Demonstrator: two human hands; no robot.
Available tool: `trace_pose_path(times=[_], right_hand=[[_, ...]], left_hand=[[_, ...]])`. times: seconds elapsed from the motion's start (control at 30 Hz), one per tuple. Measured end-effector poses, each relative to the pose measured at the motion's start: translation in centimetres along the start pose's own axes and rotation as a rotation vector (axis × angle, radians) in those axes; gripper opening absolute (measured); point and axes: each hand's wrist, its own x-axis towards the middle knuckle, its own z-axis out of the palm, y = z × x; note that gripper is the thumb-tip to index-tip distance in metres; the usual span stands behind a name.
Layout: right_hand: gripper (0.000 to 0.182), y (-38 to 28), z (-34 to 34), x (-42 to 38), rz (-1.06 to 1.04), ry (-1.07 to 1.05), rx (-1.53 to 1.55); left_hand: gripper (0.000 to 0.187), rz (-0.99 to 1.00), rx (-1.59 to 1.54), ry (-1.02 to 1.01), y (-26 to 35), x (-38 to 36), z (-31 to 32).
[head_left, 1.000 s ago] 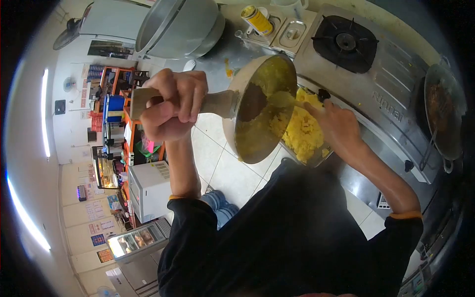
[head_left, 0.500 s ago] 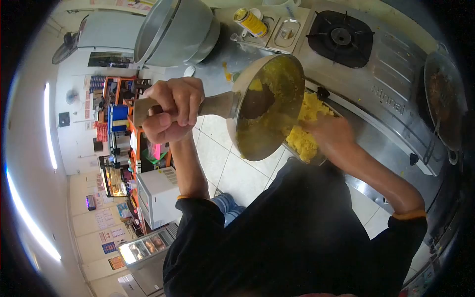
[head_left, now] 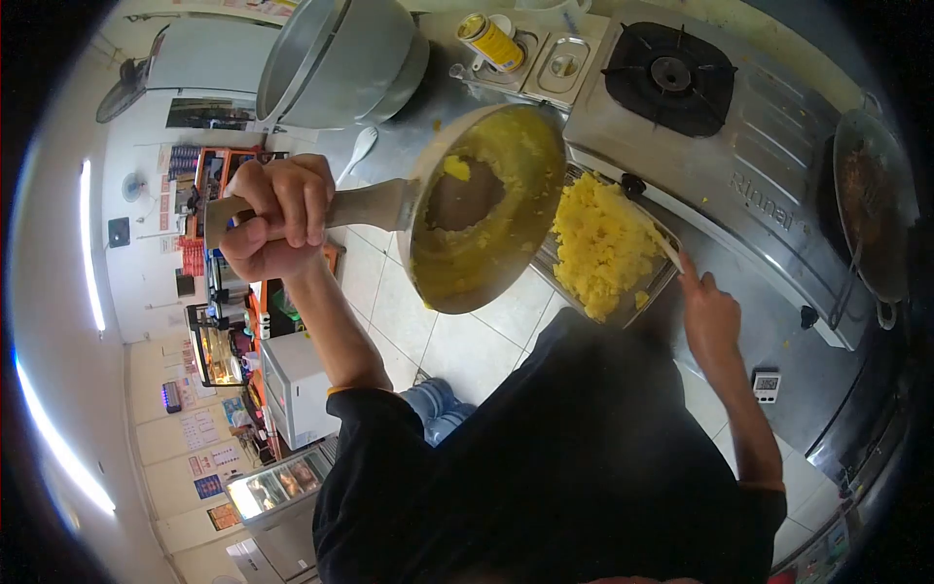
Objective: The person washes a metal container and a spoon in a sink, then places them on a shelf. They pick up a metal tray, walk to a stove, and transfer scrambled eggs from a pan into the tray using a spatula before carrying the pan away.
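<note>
My left hand (head_left: 277, 214) is wrapped round the handle of a frying pan (head_left: 465, 202), raised and tilted so its inside faces me. Yellow residue coats the pan's inner wall, with a small yellow lump left near the bare patch. To the right lies a metal tray (head_left: 664, 290) heaped with crumbly yellow food (head_left: 601, 243) that looks like scrambled egg or mash. My right hand (head_left: 713, 316) grips a pale-handled spatula (head_left: 666, 243) at the tray's right side. The spatula's far end rests at the food and is partly hidden.
A Rinnai stove (head_left: 759, 165) stands beyond the tray, with a wok (head_left: 866, 204) at its right end. Behind the pan are a big metal pot (head_left: 350, 63), a yellow can (head_left: 491, 44) and a white spoon (head_left: 362, 146). A small timer (head_left: 767, 386) sits on the counter.
The pan has moved left, away from above the tray. My right hand has drawn back to the right from the pan's rim, so the spatula and more yellow food now show.
</note>
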Motion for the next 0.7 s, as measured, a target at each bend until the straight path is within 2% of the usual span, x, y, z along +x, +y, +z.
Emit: trace_pose_path(times=[0.03, 0.17, 0.23, 0.33, 0.47, 0.63, 0.7], right_hand=[[0.039, -0.2, 1.5, -0.2, 0.037, 0.020, 0.094], [0.042, -1.8, 3.0, -0.5, 0.052, -0.054, 0.098], [0.051, -2.3, 3.4, -0.6, 0.012, -0.088, 0.079], [0.059, -3.7, 3.4, -1.1, -0.020, 0.020, 0.108], [0.060, -5.1, 4.5, -1.5, 0.016, -0.065, 0.002], [0.057, -7.1, 5.1, -3.2, -0.062, -0.050, 0.071], [0.053, -8.5, 5.4, -3.9, 0.022, -0.131, 0.056]], left_hand=[[0.014, -0.001, 0.021, -0.008, 0.1, 0.2, -0.1], [0.015, -0.026, 0.074, 0.001, 0.5, 0.1, -0.2], [0.015, -0.020, 0.066, 0.016, 0.6, 0.0, -0.4], [0.015, -0.019, 0.049, 0.021, 0.2, 0.1, -0.9], [0.015, -0.019, -0.014, 0.020, -1.1, 0.0, -2.7], [0.015, 0.022, -0.141, -0.047, -2.4, 0.8, -4.6], [0.016, 0.056, -0.192, -0.102, -3.2, 1.2, -5.7]])
